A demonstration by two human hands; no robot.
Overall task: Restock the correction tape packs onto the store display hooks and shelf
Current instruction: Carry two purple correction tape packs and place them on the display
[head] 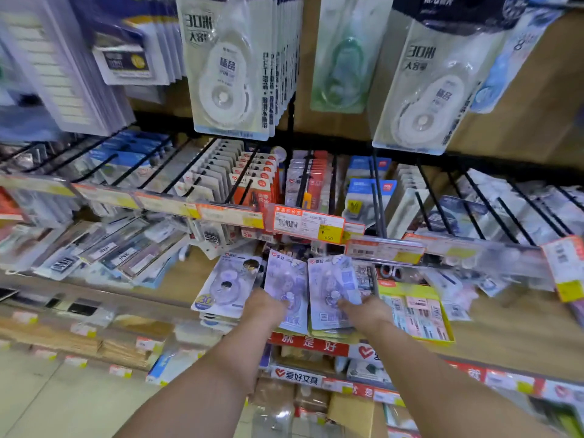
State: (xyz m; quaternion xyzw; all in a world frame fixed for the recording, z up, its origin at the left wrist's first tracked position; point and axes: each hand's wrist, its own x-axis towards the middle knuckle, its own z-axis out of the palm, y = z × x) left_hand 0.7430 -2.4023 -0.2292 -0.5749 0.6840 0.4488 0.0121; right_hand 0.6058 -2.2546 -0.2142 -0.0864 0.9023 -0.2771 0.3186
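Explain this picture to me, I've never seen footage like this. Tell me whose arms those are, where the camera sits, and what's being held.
There is no machine: the camera is worn on a person's head, looking down at their own arms. The left hand and right hand each hold a purple correction tape pack over a wooden shelf. A stack of similar packs lies beside them, left. Above, white tape packs hang on hooks, and an orange price tag fronts the middle rail.

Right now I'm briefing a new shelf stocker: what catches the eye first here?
Two purple correction tape packs, one in the left hand and one in the right hand, low at centre. Above hang big white 30-metre correction tape packs, with an orange price tag between.
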